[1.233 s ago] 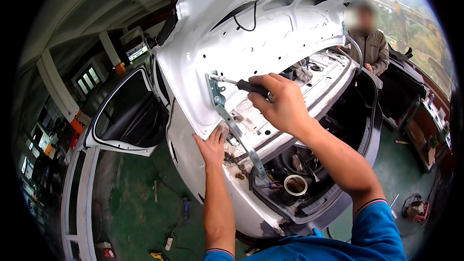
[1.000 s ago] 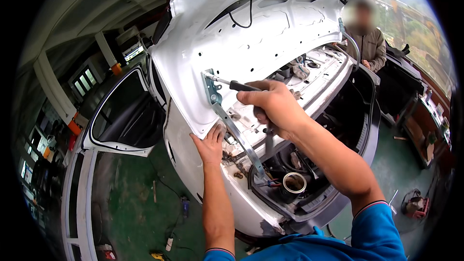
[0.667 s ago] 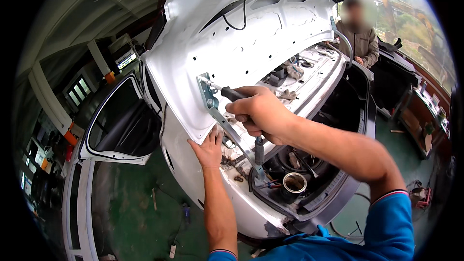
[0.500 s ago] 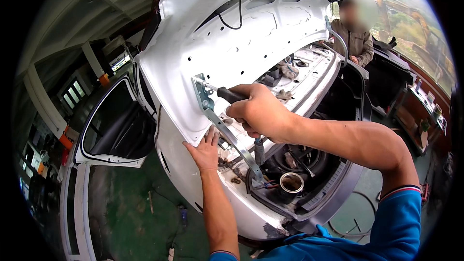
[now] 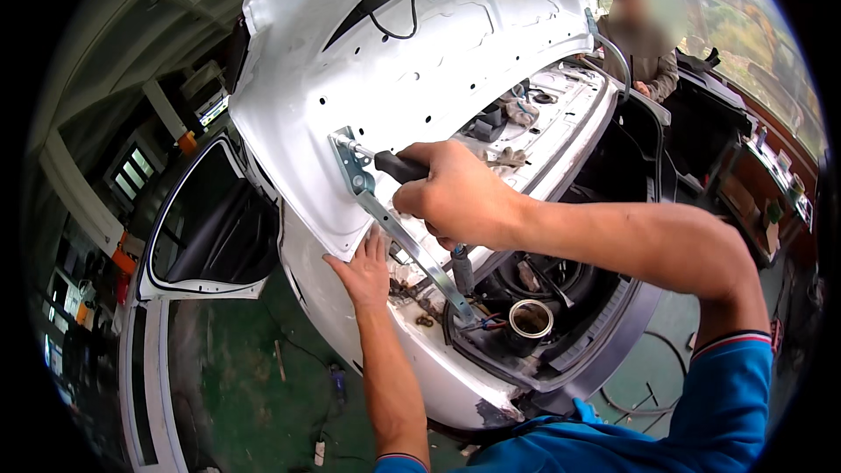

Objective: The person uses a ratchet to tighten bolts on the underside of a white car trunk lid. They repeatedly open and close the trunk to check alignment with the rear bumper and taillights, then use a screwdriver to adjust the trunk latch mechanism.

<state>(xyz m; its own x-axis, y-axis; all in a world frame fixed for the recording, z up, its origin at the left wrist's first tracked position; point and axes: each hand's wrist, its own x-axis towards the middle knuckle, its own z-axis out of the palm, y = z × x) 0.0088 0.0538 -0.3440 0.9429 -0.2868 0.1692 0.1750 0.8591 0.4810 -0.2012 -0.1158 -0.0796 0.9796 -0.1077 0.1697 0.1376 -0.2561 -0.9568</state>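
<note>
A white trunk lid [image 5: 377, 88] stands raised over a car body, with a metal hinge plate [image 5: 351, 172] at its lower left corner. From the plate a steel hinge arm [image 5: 412, 245] slopes down into the trunk. My right hand [image 5: 464, 193] is closed round the black handle of a socket driver [image 5: 400, 166]. The driver's silver shaft meets the upper part of the hinge plate, at a fastener too small to make out. My left hand [image 5: 363, 273] rests against the lid's lower corner, its fingers stretched out and thumb apart. A dark grey cylindrical piece [image 5: 462, 270] shows below my right hand.
An open tin can [image 5: 531, 319] stands in the trunk beside wires. Work gloves [image 5: 505, 158] lie on the white panel behind. Another person [image 5: 644, 61] stands at the far right. An open car door [image 5: 210, 228] is at left; a cable [image 5: 307, 350] lies on the green floor.
The lid and hinge sit slightly further left in the picture, as the view has shifted a little. The driver remains on the hinge plate and my left hand at the lid's corner.
</note>
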